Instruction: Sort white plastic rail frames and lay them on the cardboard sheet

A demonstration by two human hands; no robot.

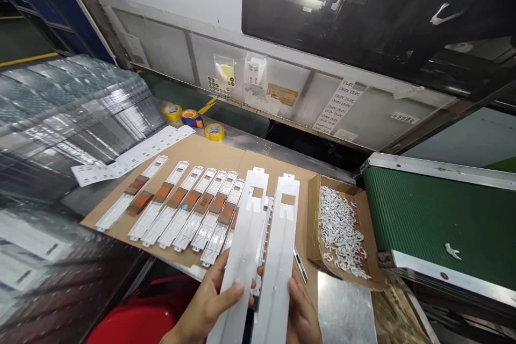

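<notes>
My left hand (209,301) grips a long white plastic strip (244,247), its thumb lying on the front face. Beside it, my right hand (303,309) is closed around a second white plastic strip (278,258). Both strips stand side by side with a narrow gap between them, and each has a square cutout and a small tab near its top end. Behind them, several similar white strips (177,209) lie in a slanted row on brown cardboard (193,148), with brown-orange bands across their middles. The lower ends of the held strips run out of view.
A cardboard box (316,226) of small white clips (342,231) stands at the right, beside a green conveyor belt (435,215) with one loose clip. Tape rolls (214,131) sit at the back. Plastic-wrapped stacks (72,118) fill the left. A red stool (133,325) is below.
</notes>
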